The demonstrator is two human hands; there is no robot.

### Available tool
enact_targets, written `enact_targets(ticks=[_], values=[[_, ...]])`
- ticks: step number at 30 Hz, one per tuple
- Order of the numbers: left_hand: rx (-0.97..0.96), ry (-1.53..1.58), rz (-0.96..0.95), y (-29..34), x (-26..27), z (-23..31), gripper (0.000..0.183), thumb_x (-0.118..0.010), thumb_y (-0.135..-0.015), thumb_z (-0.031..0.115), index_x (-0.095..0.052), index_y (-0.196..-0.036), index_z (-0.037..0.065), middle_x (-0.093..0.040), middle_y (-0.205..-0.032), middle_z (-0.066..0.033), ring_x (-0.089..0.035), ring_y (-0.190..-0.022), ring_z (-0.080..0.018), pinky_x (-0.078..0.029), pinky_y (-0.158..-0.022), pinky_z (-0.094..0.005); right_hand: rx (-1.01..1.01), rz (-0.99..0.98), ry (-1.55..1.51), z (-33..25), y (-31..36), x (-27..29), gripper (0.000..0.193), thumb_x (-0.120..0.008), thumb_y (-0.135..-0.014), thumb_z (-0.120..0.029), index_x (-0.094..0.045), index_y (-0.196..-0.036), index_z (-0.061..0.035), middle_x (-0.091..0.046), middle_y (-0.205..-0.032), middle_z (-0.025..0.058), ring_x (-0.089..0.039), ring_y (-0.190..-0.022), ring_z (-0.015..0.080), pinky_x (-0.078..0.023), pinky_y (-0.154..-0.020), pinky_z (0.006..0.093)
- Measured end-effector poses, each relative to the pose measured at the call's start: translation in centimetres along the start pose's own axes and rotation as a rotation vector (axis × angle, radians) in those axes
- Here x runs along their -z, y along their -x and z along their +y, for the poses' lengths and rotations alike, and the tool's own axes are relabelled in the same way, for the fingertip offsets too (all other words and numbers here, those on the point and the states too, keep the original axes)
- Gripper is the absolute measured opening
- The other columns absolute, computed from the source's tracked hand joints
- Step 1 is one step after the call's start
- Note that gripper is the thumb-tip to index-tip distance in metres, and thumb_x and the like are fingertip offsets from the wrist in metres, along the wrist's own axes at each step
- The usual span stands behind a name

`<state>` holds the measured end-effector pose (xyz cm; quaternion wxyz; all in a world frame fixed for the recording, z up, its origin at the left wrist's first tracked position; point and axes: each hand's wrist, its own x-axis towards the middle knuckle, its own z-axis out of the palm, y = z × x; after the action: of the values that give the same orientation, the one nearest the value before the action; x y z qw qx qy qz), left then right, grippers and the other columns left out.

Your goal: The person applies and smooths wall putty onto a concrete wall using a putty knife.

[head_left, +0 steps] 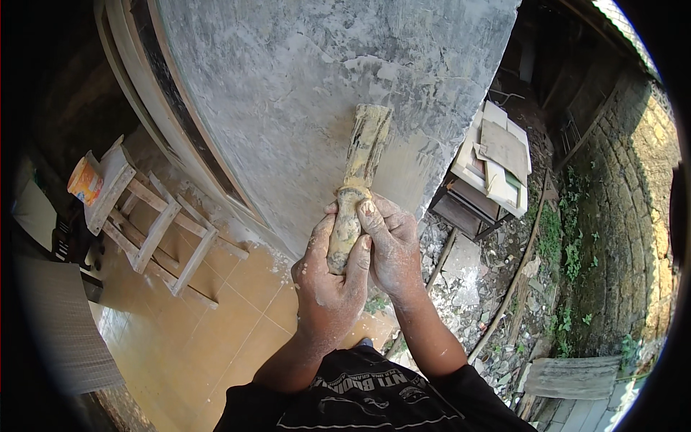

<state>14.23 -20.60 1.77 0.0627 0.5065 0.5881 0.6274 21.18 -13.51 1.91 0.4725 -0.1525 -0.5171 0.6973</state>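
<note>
Bare hands and scraper before a plastered wall, positions read as on a clock face. At the centre, the scraper is held upright in front of the wall, its blade pointing just past 12 o'clock and its handle toward 6. The left hand is closed around the lower handle, thumb along its 3 o'clock side. The right hand grips narrowly near the blade end, thumb pressed on the handle. Both hands are dusted with pale powder; the blade bears yellowish and dark streaks. Whether the blade touches the wall cannot be told.

Surroundings: the grey, mottled wall fills 12 o'clock, with a frame at 10. At 9 o'clock, a wooden stool bears an orange bucket; tiles lie between 7 and 8. A cabinet topped with boards stands between 2 and 3, rubble lies at 4, and a rough stone wall rises at 3.
</note>
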Motion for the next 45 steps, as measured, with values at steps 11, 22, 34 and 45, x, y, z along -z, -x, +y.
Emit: enact_targets(ticks=[11,22,34,45], values=[[0.021,0.145,-0.042,-2.0,-0.1,-1.0,0.035,-0.06,-0.086,0.015,-0.05,-0.109,-0.01,-0.06,-0.098,-0.0235,-0.061,-0.091,-0.0278,-0.047,-0.08,-0.0364,0.09,0.092,0.159,-1.2,-1.6,-0.9,0.026,-0.052,-0.092,-0.015,-0.061,-0.105,0.0052,-0.064,-0.083,0.0049,-0.055,-0.071,0.0057,-0.046,-0.06,0.0197],[0.234,0.369,-0.176,4.0,-0.7,-7.7,0.026,-0.053,-0.091,0.016,-0.048,-0.108,-0.003,-0.052,-0.077,-0.0018,-0.045,-0.062,-0.0028,-0.038,-0.054,-0.0176,-0.038,0.12,0.246,5.2,3.0,2.4,0.023,-0.052,-0.091,-0.011,-0.06,-0.105,0.0058,-0.063,-0.09,0.0052,-0.054,-0.081,0.0084,-0.044,-0.074,0.0228],[0.321,0.606,-0.181,5.4,-1.5,-9.0,0.033,-0.052,-0.091,0.017,-0.044,-0.114,-0.004,-0.047,-0.066,0.0009,-0.037,-0.044,-0.001,-0.03,-0.038,-0.0166,-0.068,0.172,0.208,7.3,4.2,3.5,0.024,-0.051,-0.092,-0.011,-0.058,-0.109,0.004,-0.063,-0.09,0.0034,-0.054,-0.079,0.0063,-0.045,-0.067,0.0207],[0.263,0.492,-0.176,4.6,-1.3,-9.0,0.034,-0.055,-0.09,0.017,-0.051,-0.114,-0.007,-0.047,-0.062,0.004,-0.036,-0.047,-0.0005,-0.027,-0.04,-0.017,-0.017,0.18,0.193,7.6,4.0,3.1,0.024,-0.051,-0.091,-0.011,-0.057,-0.108,0.0047,-0.061,-0.094,0.0051,-0.054,-0.085,0.0085,-0.044,-0.075,0.0229]])
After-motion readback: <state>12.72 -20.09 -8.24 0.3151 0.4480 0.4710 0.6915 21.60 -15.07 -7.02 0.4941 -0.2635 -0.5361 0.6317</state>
